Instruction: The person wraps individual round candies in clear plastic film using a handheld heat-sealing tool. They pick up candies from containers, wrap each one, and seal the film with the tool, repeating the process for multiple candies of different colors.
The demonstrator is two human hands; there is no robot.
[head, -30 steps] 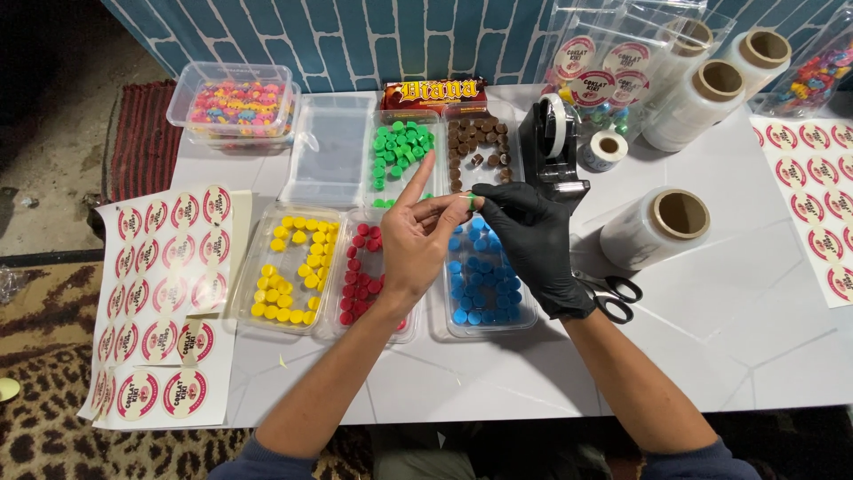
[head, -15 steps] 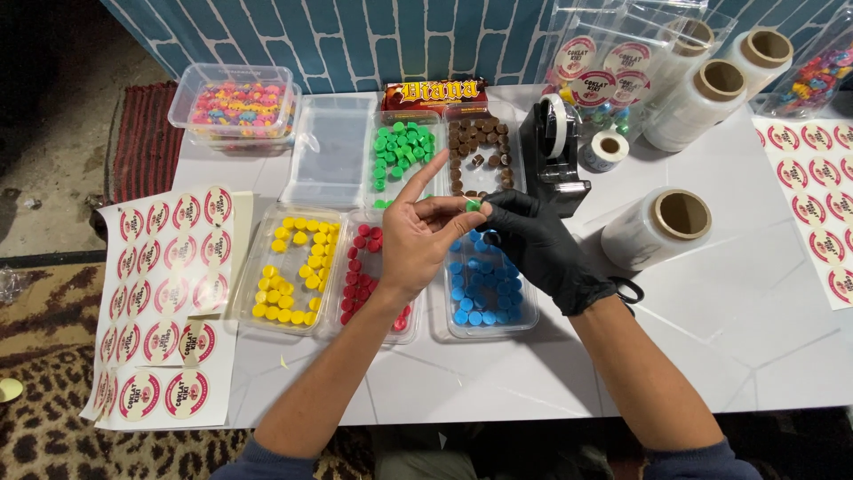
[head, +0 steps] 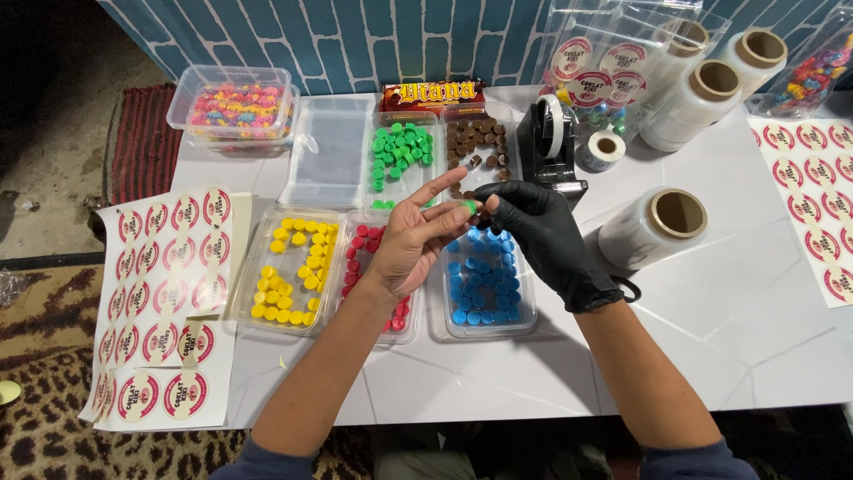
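Green candy piece (head: pixel 468 207) pinched at bare left hand (head: pixel 418 240) fingertips, above trays mid-desk; black-gloved right hand (head: pixel 542 240) pinches its other side. Best keep both pinches light, over blue tray (head: pixel 484 284).

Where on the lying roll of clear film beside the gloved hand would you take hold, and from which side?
Grip the roll of clear film across its rounded body, coming from above. It lies on its side on the white table, with its cardboard core open toward the camera, so the curved sides are free; the gloved right hand is nearest, though part of a scissor handle lies close by.
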